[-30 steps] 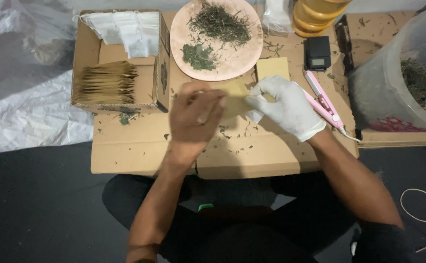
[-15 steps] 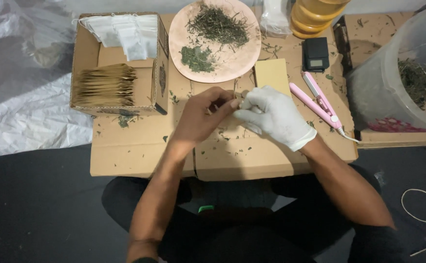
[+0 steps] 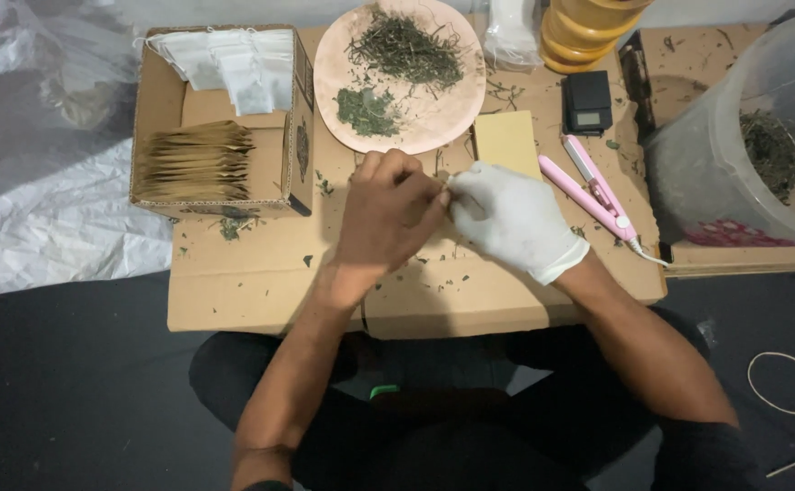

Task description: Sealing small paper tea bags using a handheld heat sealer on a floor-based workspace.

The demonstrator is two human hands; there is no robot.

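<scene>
Head view: since half a second ago my left hand has rolled over the work, so its knuckles now cover what my fingertips pinched in the open before. My gloved right hand has barely shifted and still meets it fingertip to fingertip above the cardboard table, just below the pink plate of dried herbs. Both hands are curled tight on something small between them; it is hidden, so I cannot tell its long axis or heading.
</scene>
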